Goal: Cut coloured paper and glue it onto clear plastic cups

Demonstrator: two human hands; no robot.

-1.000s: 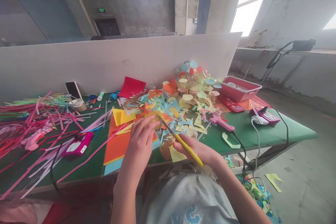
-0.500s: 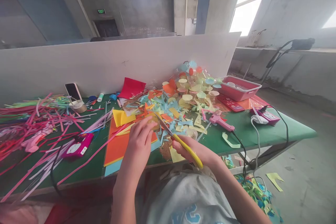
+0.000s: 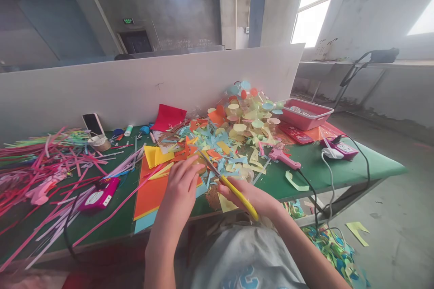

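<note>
Near the front edge of the table, my right hand [image 3: 249,193] is closed around the yellow handles of a pair of scissors [image 3: 237,192]. The blades point up and left, their tips near my left fingers. My left hand [image 3: 181,178] has its fingers curled on a small, round, yellowish piece [image 3: 200,165], mostly hidden behind the fingers. Its exact kind is not clear. Beneath my hands lie orange sheets [image 3: 149,196] with blue and yellow paper under them, and many cut paper scraps [image 3: 217,137].
Round-topped paper and plastic pieces [image 3: 240,127] are heaped at the back. A pink glue gun [image 3: 285,159] and a pink basket [image 3: 307,115] stand right. On the left lie coloured strips [image 3: 81,153], a magenta power box [image 3: 100,195] and a leaning phone [image 3: 92,124]. A white board [image 3: 135,86] borders the table's back.
The view has shifted slightly. My right hand still grips the scissors with the blades by the left fingers, and my left hand keeps hold of the round yellowish piece.
</note>
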